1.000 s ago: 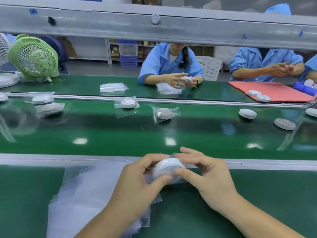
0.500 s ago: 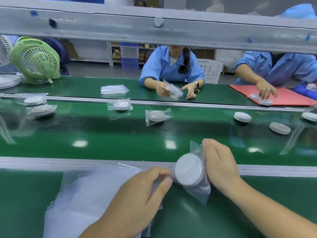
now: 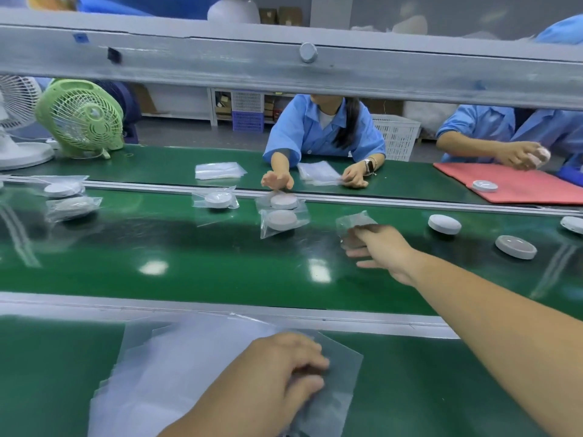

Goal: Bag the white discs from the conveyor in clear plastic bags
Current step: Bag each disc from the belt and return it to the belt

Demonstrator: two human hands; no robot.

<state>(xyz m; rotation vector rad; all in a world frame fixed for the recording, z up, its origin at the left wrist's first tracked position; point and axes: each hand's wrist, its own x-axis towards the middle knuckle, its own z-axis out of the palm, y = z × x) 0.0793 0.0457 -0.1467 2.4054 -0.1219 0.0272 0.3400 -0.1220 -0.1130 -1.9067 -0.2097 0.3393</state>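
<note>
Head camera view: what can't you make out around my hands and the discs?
All in the head view.
Right hand covers most of the clear bag, so any disc inside, and whether the hand grips it, is hidden.
Left hand: its curled fingers hide whether they pinch a sheet of the bag stack.
Rightmost disc: cut off by the frame's right edge.

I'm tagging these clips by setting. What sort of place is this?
Most likely a factory packing line: a long green conveyor belt carries white discs, some already in clear bags, and workers in blue smocks sit along its far side.
</note>
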